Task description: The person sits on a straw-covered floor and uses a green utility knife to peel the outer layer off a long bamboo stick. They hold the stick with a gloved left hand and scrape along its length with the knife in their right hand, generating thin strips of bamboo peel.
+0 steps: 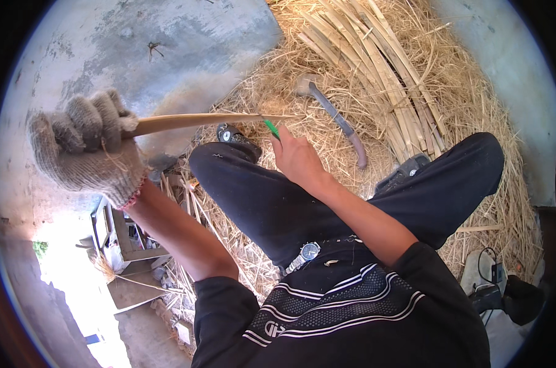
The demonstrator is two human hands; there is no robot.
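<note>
My left hand (91, 144), in a dirty grey knitted glove, is raised at the far left and closed round the thick end of a bamboo strip (192, 121). The strip runs nearly level to the right and tapers to a thin tip. At that thin end my bare right hand (297, 161) is closed on a small green-handled tool (271, 128), which meets the strip. Most of the tool is hidden by my fingers, and its working edge is too small to make out.
A long knife (336, 113) with a brown handle lies on the shavings (272, 92) beyond my legs. Behind it lies a bundle of split strips (382, 67). A wristwatch (309, 251) rests on my lap. A wooden box (134, 239) stands at lower left.
</note>
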